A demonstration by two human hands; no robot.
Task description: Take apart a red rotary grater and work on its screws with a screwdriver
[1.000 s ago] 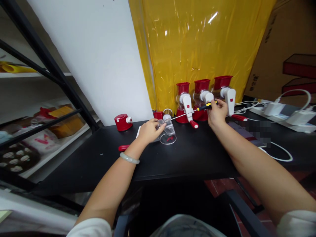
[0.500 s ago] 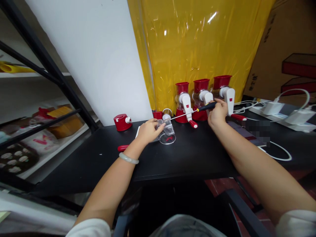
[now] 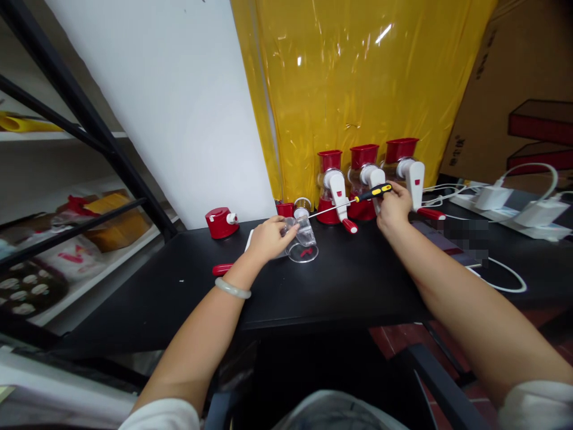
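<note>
My left hand [image 3: 269, 237] is closed around the clear plastic grater body [image 3: 306, 234], which lies tilted on the black table. My right hand [image 3: 394, 204] grips the end of a screwdriver [image 3: 375, 192] with a black and yellow handle. Its long thin shaft points left, and the tip reaches the white fitting at the top of the clear body; exact contact is too small to make out. Below my left wrist a red crank handle [image 3: 222, 270] sticks out, the rest of it hidden. Behind the body are a metal grater drum [image 3: 302, 204] and a small red part [image 3: 285, 209].
Assembled red-and-white rotary graters [image 3: 331, 179] stand in a row at the back. A red grater base [image 3: 221, 223] sits at left. To the right are a dark flat device [image 3: 441, 242], cables and a power strip [image 3: 514, 209]. A black-framed shelf [image 3: 80, 125] borders the left.
The screwdriver handle has turned in my right hand, and its yellow stripes now show. My left hand and the clear body stay in place.
</note>
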